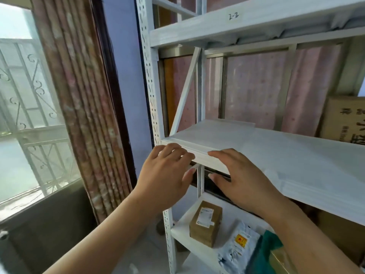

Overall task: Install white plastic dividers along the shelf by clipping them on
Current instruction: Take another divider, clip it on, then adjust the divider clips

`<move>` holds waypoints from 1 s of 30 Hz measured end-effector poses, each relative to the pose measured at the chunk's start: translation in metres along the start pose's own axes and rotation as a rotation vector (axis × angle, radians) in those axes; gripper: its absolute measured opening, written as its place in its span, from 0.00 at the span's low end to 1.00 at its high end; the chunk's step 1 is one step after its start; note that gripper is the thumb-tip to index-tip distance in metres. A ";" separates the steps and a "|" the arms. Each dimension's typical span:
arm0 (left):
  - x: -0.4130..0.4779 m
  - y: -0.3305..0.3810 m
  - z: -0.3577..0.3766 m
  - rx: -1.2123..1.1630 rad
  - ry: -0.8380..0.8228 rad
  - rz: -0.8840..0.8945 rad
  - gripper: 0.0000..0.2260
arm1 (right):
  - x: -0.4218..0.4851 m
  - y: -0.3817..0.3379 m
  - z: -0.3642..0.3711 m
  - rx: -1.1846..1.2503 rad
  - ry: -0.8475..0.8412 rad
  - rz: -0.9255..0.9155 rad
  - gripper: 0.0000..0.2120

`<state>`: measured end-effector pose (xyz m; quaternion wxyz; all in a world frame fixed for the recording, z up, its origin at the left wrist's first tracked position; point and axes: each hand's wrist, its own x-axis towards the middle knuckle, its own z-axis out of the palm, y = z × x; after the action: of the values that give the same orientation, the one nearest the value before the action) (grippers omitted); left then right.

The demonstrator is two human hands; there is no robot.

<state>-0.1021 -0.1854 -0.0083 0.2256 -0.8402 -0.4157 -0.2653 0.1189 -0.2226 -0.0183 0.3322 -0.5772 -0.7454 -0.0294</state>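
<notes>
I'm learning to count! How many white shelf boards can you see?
3: the top white shelf board labelled 2-2, the middle board below it, the bottom board holding parcels. Others may be hidden.

You are standing in a parcel storeroom set up in a domestic-looking room. A white slotted-steel shelving rack [152, 95] is carrying a handwritten bay label [233, 16], 2-2, on its upper beam. On the rack's lowest visible level a taped brown parcel [205, 223] with a shipping label is sitting beside pale mailer bags [237, 246]. At the rack's right end a printed carton [343, 119] is standing. Left of the rack, a patterned curtain [83, 107] is hanging beside a grilled window [25, 107].
</notes>
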 end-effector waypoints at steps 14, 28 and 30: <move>0.059 -0.094 0.091 -0.095 -0.035 0.103 0.15 | 0.086 0.019 0.068 -0.331 -0.074 0.184 0.30; 0.154 -0.110 0.221 -0.243 -0.322 0.154 0.32 | 0.127 0.096 0.096 -0.323 -0.240 0.305 0.38; 0.152 -0.109 0.234 -0.342 -0.335 0.165 0.34 | 0.125 0.096 0.097 -0.335 -0.219 0.316 0.38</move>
<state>-0.0526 0.1035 -0.0718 0.0289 -0.9294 -0.3263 -0.1697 0.1444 -0.0444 -0.0606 0.1497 -0.7334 -0.6621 -0.0376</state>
